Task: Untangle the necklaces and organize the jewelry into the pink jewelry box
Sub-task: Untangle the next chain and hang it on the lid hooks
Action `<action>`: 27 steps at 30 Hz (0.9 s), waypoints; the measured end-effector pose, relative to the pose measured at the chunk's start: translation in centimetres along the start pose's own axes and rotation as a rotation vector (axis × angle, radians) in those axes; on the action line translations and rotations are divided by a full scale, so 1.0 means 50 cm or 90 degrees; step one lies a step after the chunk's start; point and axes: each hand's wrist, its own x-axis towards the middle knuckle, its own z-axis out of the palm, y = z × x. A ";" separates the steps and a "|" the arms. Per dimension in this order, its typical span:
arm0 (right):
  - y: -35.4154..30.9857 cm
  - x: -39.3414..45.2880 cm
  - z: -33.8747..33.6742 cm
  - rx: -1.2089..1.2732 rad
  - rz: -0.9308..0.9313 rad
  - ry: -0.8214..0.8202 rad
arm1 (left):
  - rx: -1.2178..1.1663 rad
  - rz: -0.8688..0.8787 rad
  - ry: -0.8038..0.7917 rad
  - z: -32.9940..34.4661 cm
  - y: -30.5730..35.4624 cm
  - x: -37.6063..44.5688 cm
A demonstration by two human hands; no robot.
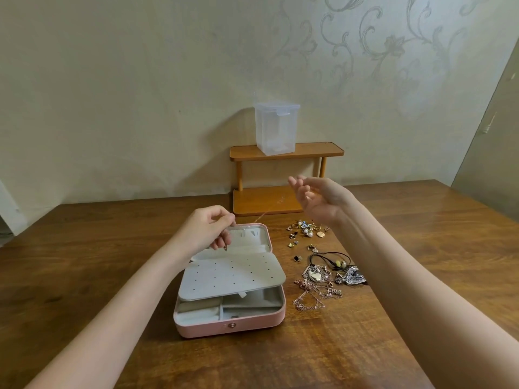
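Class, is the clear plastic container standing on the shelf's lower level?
No. The clear plastic container stands on the wooden shelf's top level.

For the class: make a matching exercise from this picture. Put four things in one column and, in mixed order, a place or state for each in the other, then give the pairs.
1. clear plastic container
2. pink jewelry box
3. tangled necklaces
4. left hand

A. lying on the table right of the box
B. standing on the wooden shelf
C. open on the table
D. pinching a thin chain

Pairs: 1-B, 2-C, 3-A, 4-D
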 end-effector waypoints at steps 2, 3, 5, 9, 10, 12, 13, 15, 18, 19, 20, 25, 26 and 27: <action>-0.003 0.002 -0.007 -0.054 -0.010 0.008 | -0.009 0.000 0.023 -0.004 -0.003 0.000; -0.003 0.002 -0.011 -0.097 -0.013 0.009 | -0.011 0.004 0.040 -0.007 -0.003 0.001; -0.001 0.004 -0.017 -0.201 -0.020 0.015 | -0.019 0.012 0.065 -0.014 -0.002 0.002; 0.008 -0.003 -0.022 -0.559 -0.052 0.018 | -0.026 0.043 0.064 -0.026 0.012 0.004; 0.013 -0.009 -0.017 -0.662 -0.037 -0.015 | -0.015 0.065 0.059 -0.027 0.019 0.003; 0.025 -0.018 -0.001 -0.950 -0.012 -0.073 | 0.019 0.118 0.047 -0.031 0.034 0.002; 0.033 -0.020 0.008 -1.100 -0.023 -0.098 | 0.037 0.140 0.038 -0.032 0.043 0.002; 0.045 -0.027 0.032 -1.214 -0.098 -0.156 | 0.056 0.170 0.016 -0.033 0.060 0.002; 0.057 -0.036 0.062 -0.899 -0.105 -0.333 | 0.071 0.193 -0.008 -0.035 0.075 0.006; 0.060 -0.037 0.069 -0.794 -0.091 -0.371 | 0.074 0.190 -0.006 -0.036 0.078 0.008; 0.063 -0.038 0.073 -0.733 -0.086 -0.381 | 0.066 0.180 -0.002 -0.039 0.079 0.009; 0.056 -0.032 0.074 -0.715 -0.143 -0.261 | -0.141 0.038 -0.057 -0.071 0.070 0.002; 0.051 -0.032 0.072 -0.746 -0.159 -0.240 | -0.149 0.022 -0.061 -0.077 0.065 0.001; 0.048 -0.032 0.070 -0.778 -0.178 -0.221 | -0.146 0.013 -0.056 -0.082 0.060 0.000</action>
